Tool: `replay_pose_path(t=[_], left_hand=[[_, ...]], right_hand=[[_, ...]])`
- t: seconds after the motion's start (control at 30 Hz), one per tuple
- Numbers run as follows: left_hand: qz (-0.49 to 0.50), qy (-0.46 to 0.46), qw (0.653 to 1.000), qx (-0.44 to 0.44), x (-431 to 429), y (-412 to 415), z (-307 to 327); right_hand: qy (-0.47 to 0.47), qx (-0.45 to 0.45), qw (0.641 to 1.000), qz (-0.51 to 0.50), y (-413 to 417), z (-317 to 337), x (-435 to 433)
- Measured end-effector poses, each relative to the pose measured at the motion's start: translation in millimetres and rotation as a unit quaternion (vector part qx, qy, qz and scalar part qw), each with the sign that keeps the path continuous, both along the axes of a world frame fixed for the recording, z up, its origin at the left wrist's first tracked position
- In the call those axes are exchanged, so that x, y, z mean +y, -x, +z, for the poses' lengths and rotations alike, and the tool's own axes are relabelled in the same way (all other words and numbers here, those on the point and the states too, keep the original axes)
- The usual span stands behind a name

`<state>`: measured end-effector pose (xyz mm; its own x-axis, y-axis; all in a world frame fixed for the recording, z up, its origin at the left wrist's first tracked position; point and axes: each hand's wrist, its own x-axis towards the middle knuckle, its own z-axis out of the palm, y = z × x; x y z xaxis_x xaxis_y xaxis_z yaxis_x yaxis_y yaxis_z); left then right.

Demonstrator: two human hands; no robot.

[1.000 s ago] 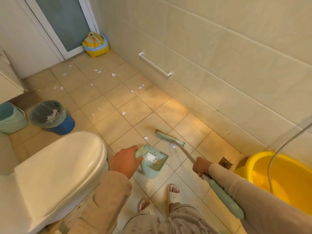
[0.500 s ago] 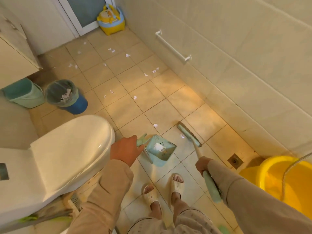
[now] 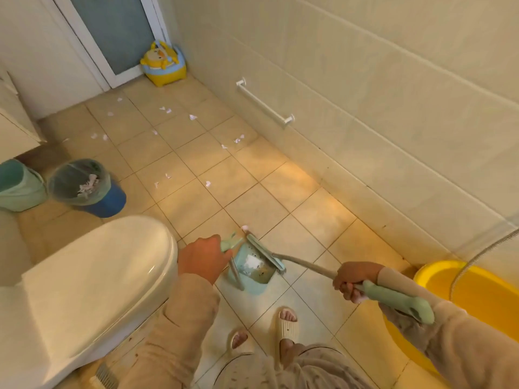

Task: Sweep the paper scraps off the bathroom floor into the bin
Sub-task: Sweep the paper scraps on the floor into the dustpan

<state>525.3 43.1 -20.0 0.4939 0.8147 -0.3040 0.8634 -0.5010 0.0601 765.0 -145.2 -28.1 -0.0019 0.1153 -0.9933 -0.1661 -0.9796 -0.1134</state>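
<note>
**tilefan:** so where's everything at?

**mopsy:** left hand (image 3: 202,258) is wrapped around the dustpan (image 3: 250,272) handle, pan resting on the floor by the toilet (image 3: 92,273). Right hand (image 3: 354,279) is closed on the broom (image 3: 320,269) handle, brush head lying across the pan's mouth.

**tilefan:** and the paper?

**mopsy:** some white bits inside the pan, one scrap (image 3: 245,227) just beyond its lip, and more paper scraps (image 3: 193,117) scattered toward the door. Bin (image 3: 84,189) sits left of the toilet, with paper in it.
</note>
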Motion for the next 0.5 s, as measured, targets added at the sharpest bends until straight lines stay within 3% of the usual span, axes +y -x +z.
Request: replay_pose_path(t=[0.23, 0.5], left_hand=[[0.037, 0.011, 0.999, 0.001, 1.8, 13.2, 5.2], [0.199, 0.02, 0.98, -0.011, 2.8, 14.1, 7.8]], right_hand=[[-0.005, -0.081, 0.992, 0.097, -2.5, 12.7, 36.8], [-0.058, -0.148, 0.958, 0.239, -39.2, 16.4, 113.7]])
